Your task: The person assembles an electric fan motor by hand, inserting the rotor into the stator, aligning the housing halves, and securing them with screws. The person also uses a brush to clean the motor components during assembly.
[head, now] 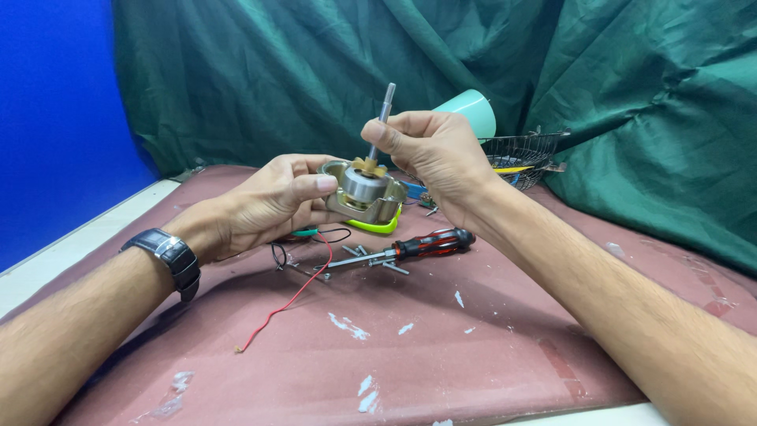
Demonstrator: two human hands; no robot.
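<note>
My left hand (272, 201) grips a small electric motor (364, 192), a silver cylinder in a metal housing with a yellow-green base, held above the table. A steel shaft (381, 118) sticks up out of its brass top piece. My right hand (438, 154) pinches that shaft between thumb and fingers just above the brass piece. A black watch (169, 256) sits on my left wrist. Red and black wires (303, 272) trail from the motor down onto the table.
A red-and-black screwdriver (410, 248) lies on the worn maroon table cover (473, 355) below the motor, with several loose bolts (371, 256) beside it. A wire basket (524, 158) and a pale teal cup (473, 110) stand behind. Green cloth (276, 71) hangs at the back.
</note>
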